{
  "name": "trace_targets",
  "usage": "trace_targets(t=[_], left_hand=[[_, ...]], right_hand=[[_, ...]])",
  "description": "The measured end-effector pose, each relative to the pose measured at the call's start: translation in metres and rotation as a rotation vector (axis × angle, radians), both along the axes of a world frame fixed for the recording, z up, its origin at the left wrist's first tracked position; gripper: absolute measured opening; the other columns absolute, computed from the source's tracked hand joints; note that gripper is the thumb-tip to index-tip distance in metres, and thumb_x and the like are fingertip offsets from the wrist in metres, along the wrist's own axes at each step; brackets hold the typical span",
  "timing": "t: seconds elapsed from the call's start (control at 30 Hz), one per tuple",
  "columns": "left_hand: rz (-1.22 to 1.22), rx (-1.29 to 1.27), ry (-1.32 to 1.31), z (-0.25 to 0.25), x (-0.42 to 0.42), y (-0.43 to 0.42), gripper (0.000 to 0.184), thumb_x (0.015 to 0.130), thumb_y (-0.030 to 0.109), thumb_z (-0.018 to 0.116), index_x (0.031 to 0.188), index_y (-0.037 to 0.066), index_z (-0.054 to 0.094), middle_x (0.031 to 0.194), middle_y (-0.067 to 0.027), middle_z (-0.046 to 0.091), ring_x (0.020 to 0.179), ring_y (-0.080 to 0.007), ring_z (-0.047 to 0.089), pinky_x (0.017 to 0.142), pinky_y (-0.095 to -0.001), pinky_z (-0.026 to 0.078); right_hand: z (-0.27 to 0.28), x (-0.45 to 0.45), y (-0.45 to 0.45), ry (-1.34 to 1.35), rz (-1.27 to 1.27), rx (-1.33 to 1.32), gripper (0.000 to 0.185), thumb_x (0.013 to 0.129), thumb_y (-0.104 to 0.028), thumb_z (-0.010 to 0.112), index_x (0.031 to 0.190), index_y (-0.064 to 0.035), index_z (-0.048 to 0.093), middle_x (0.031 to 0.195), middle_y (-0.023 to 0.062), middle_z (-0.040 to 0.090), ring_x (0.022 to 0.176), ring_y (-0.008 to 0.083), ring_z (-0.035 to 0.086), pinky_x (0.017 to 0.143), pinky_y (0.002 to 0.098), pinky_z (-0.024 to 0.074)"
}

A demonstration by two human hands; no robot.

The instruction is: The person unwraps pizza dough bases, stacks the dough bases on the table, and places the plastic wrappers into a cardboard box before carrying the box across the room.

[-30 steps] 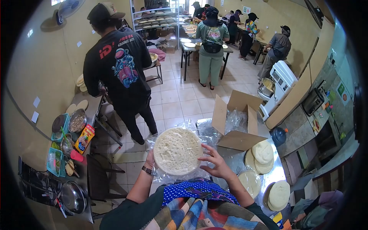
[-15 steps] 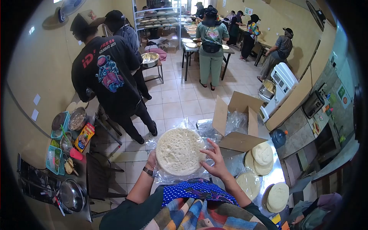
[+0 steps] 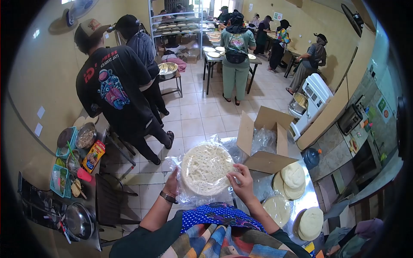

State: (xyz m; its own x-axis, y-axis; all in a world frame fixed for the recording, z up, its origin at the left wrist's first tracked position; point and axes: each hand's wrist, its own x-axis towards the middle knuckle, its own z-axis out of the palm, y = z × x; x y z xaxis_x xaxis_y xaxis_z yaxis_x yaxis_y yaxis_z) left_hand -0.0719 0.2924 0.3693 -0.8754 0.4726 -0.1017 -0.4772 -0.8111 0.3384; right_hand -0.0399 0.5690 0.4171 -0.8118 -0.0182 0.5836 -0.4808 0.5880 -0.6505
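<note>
A round, pale pizza base (image 3: 206, 168) with a pitted top sits inside a clear plastic bag (image 3: 186, 195) in front of my body. My left hand (image 3: 171, 184), with a dark band on its wrist, grips the left edge of the bagged base; its fingers are partly hidden underneath. On the other side, my right hand (image 3: 243, 182) pinches the bag at the base's right edge, thumb and fingers together. To the right, stacked pale bases (image 3: 293, 175) rest on the metal table (image 3: 258, 178), with a bagged base (image 3: 276, 210) and another stack (image 3: 310, 223) nearer me.
An open cardboard box (image 3: 269, 161) holding clear plastic stands at the table's far end. Left is a side table with bowls (image 3: 80, 220) and baskets, beside a dark chair (image 3: 112, 200). A person in a black shirt (image 3: 114, 86) stands ahead left; several others work farther back.
The bagged base has shifted slightly right and up. My right hand has gone from spread fingers to a pinch on the bag's edge. My left hand keeps its hold.
</note>
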Motion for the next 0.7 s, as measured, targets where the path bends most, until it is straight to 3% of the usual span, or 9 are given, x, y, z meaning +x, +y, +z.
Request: trace_targets(t=[0.07, 0.13, 0.23, 0.33, 0.4, 0.5, 0.6, 0.63, 0.7], left_hand=[[-0.107, -0.45, -0.011, -0.022, -0.005, -0.007, 0.054, 0.089, 0.028, 0.064, 0.131, -0.001, 0.046, 0.121, -0.0158, 0.06, 0.107, -0.0262, 0.062, 0.092, -0.0406, 0.051], [-0.04, -0.435, 0.002, 0.004, 0.0, 0.0, 0.049, 0.084, 0.009, 0.068, 0.128, -0.002, 0.048, 0.115, -0.0141, 0.063, 0.099, -0.0241, 0.065, 0.086, -0.0367, 0.054], [-0.093, -0.442, 0.035, -0.001, 0.0, -0.005, 0.049, 0.083, 0.006, 0.067, 0.128, -0.002, 0.048, 0.116, -0.0152, 0.062, 0.1, -0.0243, 0.065, 0.087, -0.037, 0.054], [-0.071, -0.417, 0.016, -0.005, 0.002, -0.009, 0.053, 0.084, 0.005, 0.064, 0.132, -0.004, 0.042, 0.119, -0.0177, 0.06, 0.104, -0.027, 0.063, 0.089, -0.0388, 0.054], [-0.092, -0.407, 0.062, 0.002, 0.003, -0.009, 0.053, 0.084, 0.004, 0.064, 0.131, -0.004, 0.042, 0.119, -0.0176, 0.06, 0.104, -0.0267, 0.063, 0.089, -0.0394, 0.054], [-0.132, -0.461, 0.043, -0.003, -0.002, -0.011, 0.053, 0.083, 0.003, 0.065, 0.131, -0.004, 0.043, 0.119, -0.0171, 0.06, 0.103, -0.0262, 0.064, 0.088, -0.0392, 0.054], [-0.114, -0.547, 0.152, 0.0, -0.005, -0.006, 0.053, 0.082, 0.002, 0.065, 0.131, -0.003, 0.044, 0.118, -0.0166, 0.061, 0.101, -0.0257, 0.065, 0.087, -0.0387, 0.054], [-0.114, -0.546, 0.149, -0.002, -0.005, -0.007, 0.053, 0.082, 0.002, 0.065, 0.131, -0.003, 0.044, 0.118, -0.0166, 0.061, 0.101, -0.0257, 0.065, 0.087, -0.0387, 0.054], [-0.098, -0.554, 0.134, -0.005, -0.005, -0.01, 0.054, 0.08, 0.002, 0.067, 0.13, -0.002, 0.045, 0.116, -0.0158, 0.061, 0.098, -0.0251, 0.065, 0.086, -0.0382, 0.055]], right_hand=[[0.024, 0.002, 0.001, 0.105, -0.021, 0.175, 0.006, 0.078, -0.005, 0.072, 0.083, -0.0055, 0.069, 0.105, 0.009, 0.06, 0.088, 0.0209, 0.06, 0.074, 0.0303, 0.0482], [0.022, 0.002, 0.006, 0.209, -0.04, 0.35, 0.004, 0.079, -0.006, 0.071, 0.082, -0.006, 0.069, 0.101, 0.0085, 0.062, 0.084, 0.0197, 0.061, 0.071, 0.0296, 0.048], [-0.005, -0.007, 0.026, -0.411, -0.052, -0.912, 0.007, 0.087, -0.008, 0.059, 0.085, -0.0024, 0.063, 0.088, 0.0069, 0.064, 0.082, 0.0152, 0.059, 0.074, 0.0284, 0.0482], [-0.007, -0.013, 0.037, -0.389, -0.078, -1.149, 0.01, 0.088, -0.009, 0.056, 0.096, -0.0046, 0.061, 0.094, 0.007, 0.063, 0.083, 0.0148, 0.06, 0.078, 0.029, 0.0477], [0.0, -0.011, 0.03, -0.319, -0.09, -1.084, 0.018, 0.086, -0.012, 0.061, 0.102, -0.0047, 0.059, 0.103, 0.0068, 0.062, 0.087, 0.0175, 0.061, 0.083, 0.0325, 0.0461], [0.027, -0.01, 0.02, -0.059, -0.076, 0.123, 0.034, 0.076, -0.019, 0.073, 0.104, -0.0047, 0.061, 0.101, 0.0065, 0.063, 0.089, 0.0181, 0.06, 0.09, 0.0373, 0.0403], [0.018, -0.015, 0.022, -0.166, -0.023, 0.277, 0.022, 0.079, -0.015, 0.072, 0.096, -0.0054, 0.063, 0.087, 0.0064, 0.063, 0.081, 0.0178, 0.059, 0.08, 0.0339, 0.0444], [0.004, -0.021, 0.023, -0.204, -0.026, -0.19, 0.011, 0.081, -0.011, 0.07, 0.087, -0.0055, 0.063, 0.074, 0.0035, 0.06, 0.072, 0.0154, 0.056, 0.066, 0.0285, 0.0432], [-0.009, -0.03, 0.04, -0.267, -0.065, -0.56, 0.009, 0.082, -0.01, 0.069, 0.085, -0.005, 0.062, 0.074, 0.004, 0.058, 0.068, 0.0143, 0.054, 0.062, 0.0266, 0.0412]])
